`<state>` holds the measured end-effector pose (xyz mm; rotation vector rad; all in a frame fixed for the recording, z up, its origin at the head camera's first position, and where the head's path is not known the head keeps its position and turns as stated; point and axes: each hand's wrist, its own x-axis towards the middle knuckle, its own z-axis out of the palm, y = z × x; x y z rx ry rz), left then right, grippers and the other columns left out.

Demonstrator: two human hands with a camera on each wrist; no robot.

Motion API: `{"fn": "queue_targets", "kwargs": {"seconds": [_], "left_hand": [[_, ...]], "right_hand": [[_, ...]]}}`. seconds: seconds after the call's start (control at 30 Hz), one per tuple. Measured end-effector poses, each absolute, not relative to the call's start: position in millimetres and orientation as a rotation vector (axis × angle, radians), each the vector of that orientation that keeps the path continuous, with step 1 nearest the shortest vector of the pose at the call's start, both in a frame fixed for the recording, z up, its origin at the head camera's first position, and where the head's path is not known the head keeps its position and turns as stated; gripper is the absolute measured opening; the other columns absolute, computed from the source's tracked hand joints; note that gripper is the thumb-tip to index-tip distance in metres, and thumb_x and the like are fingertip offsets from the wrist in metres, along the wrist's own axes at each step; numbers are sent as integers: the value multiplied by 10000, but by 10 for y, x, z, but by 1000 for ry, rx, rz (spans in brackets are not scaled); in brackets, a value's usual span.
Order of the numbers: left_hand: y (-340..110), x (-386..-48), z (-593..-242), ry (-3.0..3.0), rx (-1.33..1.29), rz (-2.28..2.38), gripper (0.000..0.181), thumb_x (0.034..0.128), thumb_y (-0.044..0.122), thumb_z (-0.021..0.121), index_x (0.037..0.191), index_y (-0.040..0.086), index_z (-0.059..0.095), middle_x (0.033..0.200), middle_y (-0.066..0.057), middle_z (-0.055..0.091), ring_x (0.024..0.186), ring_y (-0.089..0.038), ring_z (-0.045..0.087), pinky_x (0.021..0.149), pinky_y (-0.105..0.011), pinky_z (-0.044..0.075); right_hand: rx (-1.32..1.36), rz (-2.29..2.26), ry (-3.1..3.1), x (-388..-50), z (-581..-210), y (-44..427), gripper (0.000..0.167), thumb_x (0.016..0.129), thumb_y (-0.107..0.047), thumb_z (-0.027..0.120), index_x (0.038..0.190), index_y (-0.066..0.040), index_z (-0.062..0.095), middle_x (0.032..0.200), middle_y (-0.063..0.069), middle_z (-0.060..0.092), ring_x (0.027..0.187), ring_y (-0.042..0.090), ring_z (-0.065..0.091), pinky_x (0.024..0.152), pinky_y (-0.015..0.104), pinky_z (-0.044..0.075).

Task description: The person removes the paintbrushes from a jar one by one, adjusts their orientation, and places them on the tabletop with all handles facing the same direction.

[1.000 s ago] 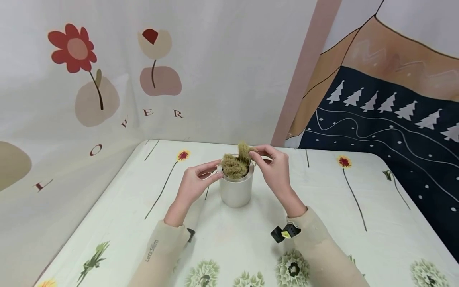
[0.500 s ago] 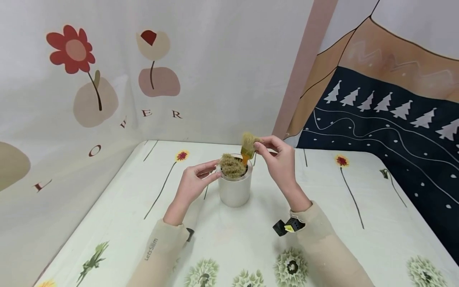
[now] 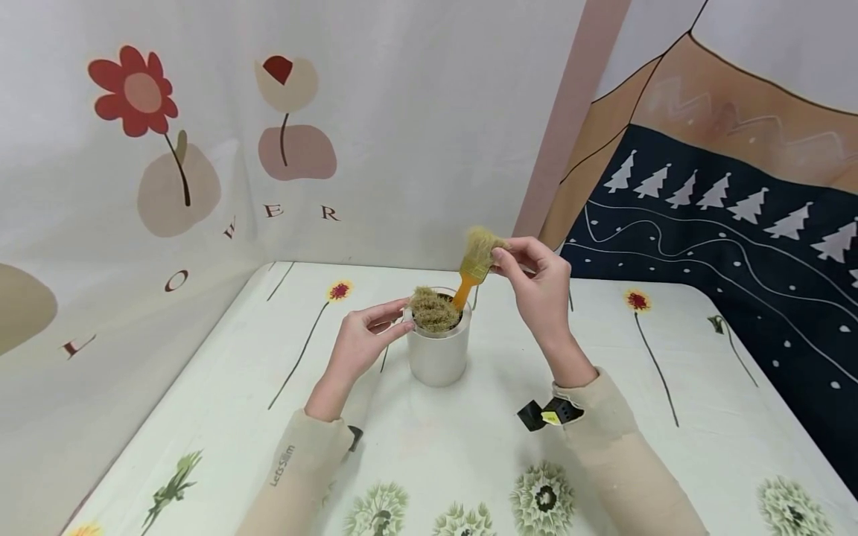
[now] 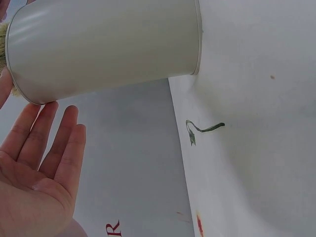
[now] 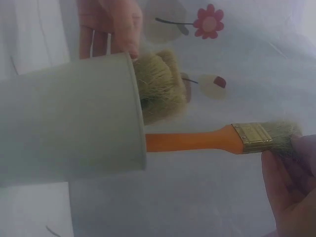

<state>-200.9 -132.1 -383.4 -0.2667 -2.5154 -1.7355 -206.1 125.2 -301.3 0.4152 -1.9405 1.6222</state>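
A cream cylindrical pot (image 3: pixel 439 357) stands upright on the table, with bristly brush heads (image 3: pixel 434 311) poking out of its top. My right hand (image 3: pixel 541 286) pinches the bristles of a brush with an orange handle (image 5: pixel 192 141) and a metal band (image 5: pixel 254 137). The lower end of that handle is hidden inside the pot; its upper part shows above the rim. My left hand (image 3: pixel 362 342) holds the pot's rim at its left side between thumb and fingers. In the left wrist view several fingers of this hand (image 4: pixel 44 173) are extended beside the pot (image 4: pixel 108 49).
The pot stands on a table (image 3: pixel 415 447) covered with a white flower-print cloth. A pale curtain (image 3: pixel 415 134) with flower drawings hangs behind, and a dark blue cloth (image 3: pixel 710 246) with white trees hangs at the right.
My right hand has moved up and to the right, drawing the brush partly out of the pot so its orange handle shows. The left hand has stayed at the rim.
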Motion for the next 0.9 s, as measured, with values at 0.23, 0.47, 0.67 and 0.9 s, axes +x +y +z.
{"fn": "queue_targets", "kwargs": {"seconds": [0.23, 0.47, 0.67, 0.9], "left_hand": [[-1319, -2007, -3832, -2531, -244, -1740, 440, 877, 276, 780, 1293, 163, 688, 1306, -86, 685, 1214, -244, 654, 1056, -384, 533], [-1316, -2013, -3827, -2529, -233, -1754, 442, 877, 276, 780, 1294, 162, 687, 1303, -90, 686, 1214, -246, 655, 1052, -390, 535], [-1315, -2014, -3837, -2521, -231, -1765, 436, 877, 269, 781, 1288, 155, 691, 1297, -93, 689, 1210, -243, 658, 1049, -381, 538], [-1317, -2009, -3848, -2511, -242, -1768, 433, 879, 261, 779, 1287, 148, 691, 1289, -97, 693, 1203, -245, 662, 1044, -386, 541]], "right_hand": [[385, 1591, -1921, -2057, -2943, 1329, 173, 925, -57, 698, 1034, 76, 697, 992, 154, 700, 809, -15, 680, 704, 186, 612], [375, 1607, -1851, -2059, -2876, 1409, 165, 920, -45, 700, 1030, 78, 692, 986, 122, 698, 839, 2, 698, 737, 185, 611], [369, 1602, -1823, -2058, -2832, 1479, 184, 923, -62, 696, 1048, 73, 689, 998, 110, 702, 827, 11, 705, 741, 180, 607], [361, 1579, -1821, -2065, -2824, 1549, 220, 933, -72, 684, 1076, 95, 680, 951, -106, 699, 818, -14, 703, 744, 164, 600]]}}
